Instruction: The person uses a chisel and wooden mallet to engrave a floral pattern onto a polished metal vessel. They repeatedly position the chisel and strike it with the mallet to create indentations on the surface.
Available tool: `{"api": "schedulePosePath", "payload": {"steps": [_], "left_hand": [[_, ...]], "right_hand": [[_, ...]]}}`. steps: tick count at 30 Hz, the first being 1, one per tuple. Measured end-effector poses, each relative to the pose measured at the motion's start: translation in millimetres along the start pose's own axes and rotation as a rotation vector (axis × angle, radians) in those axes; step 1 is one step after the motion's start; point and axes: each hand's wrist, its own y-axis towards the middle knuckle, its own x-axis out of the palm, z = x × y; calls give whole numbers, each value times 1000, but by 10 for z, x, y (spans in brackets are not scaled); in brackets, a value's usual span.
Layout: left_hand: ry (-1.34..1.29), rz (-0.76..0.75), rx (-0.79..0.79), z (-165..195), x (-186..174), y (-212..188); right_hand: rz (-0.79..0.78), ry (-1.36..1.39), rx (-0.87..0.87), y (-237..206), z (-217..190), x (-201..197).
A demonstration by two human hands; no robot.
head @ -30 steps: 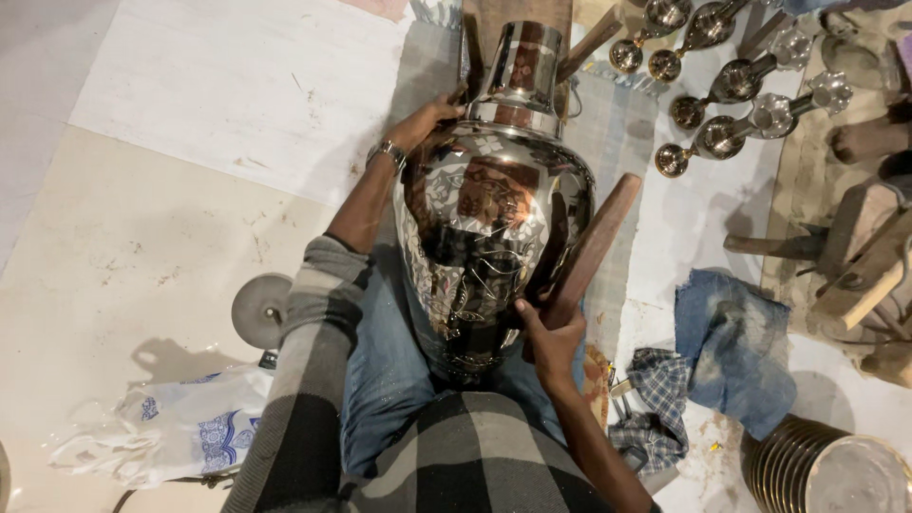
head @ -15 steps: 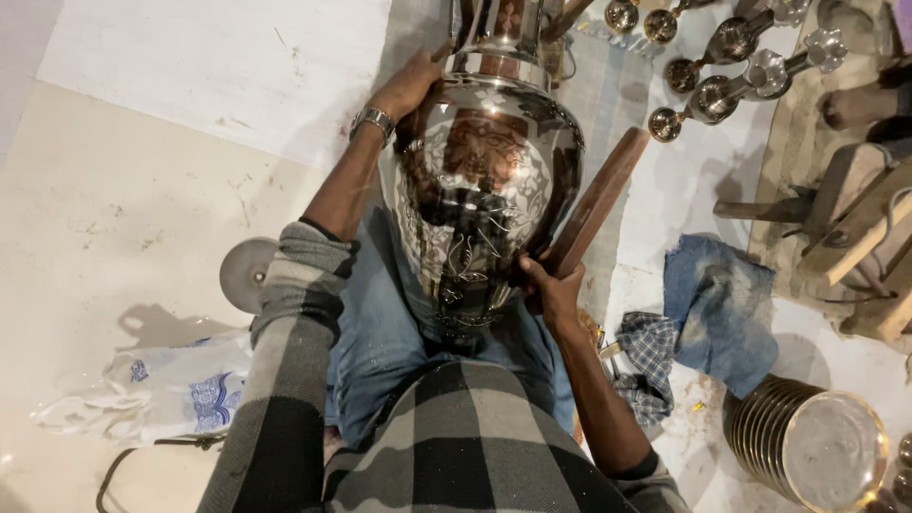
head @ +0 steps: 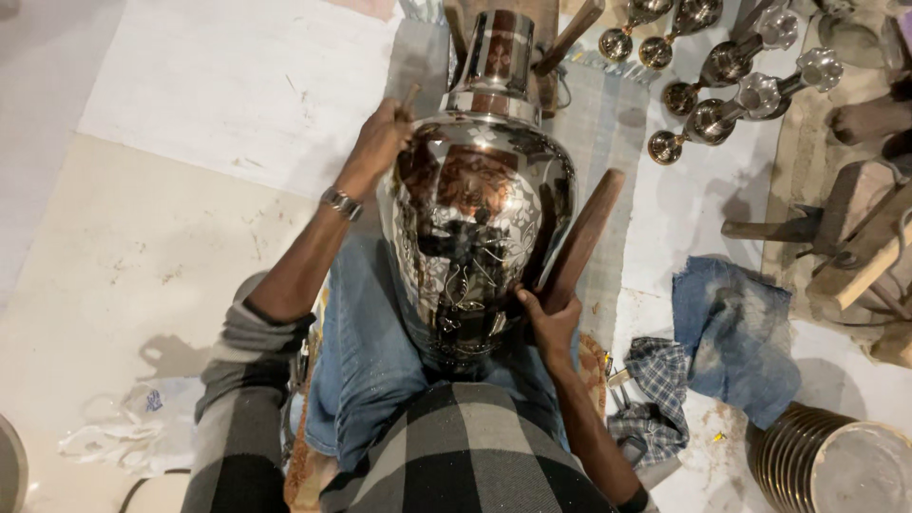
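Head view is showing a large, shiny silver metal vase engraved with flower patterns (head: 480,228) lying across the person's lap, its neck pointing away from the body. The left hand (head: 385,138) is resting against the vase's shoulder near the neck, its fingers curled shut around a thin stick-like tool (head: 410,93) whose tip is poking out above the knuckles. The right hand (head: 549,318) is pressing on the vase's lower right flank, fingers partly open and spread on the metal, just beside a dark brown wooden bar (head: 581,237) leaning along the vase. The person is sitting on a pale floor (head: 171,247). To the right, a crumpled blue denim cloth (head: 736,332) and a checked rag (head: 655,394) are lying, with a row of small brass and silver goblets (head: 731,81) farther off and a stack of round metal plates (head: 836,461) in the corner.
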Motion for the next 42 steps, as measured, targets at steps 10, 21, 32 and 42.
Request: {"api": "schedulePosePath", "payload": {"steps": [10, 21, 32, 42], "left_hand": [[-155, -500, 225, 820, 618, 96], [-15, -548, 337, 690, 895, 259], [86, -538, 364, 641, 861, 325], [109, -543, 529, 719, 906, 256]], "right_hand": [[-99, -239, 32, -289, 72, -231], [-29, -323, 302, -359, -98, -423], [-86, -68, 369, -134, -363, -424], [-144, -179, 193, 139, -458, -525]]}}
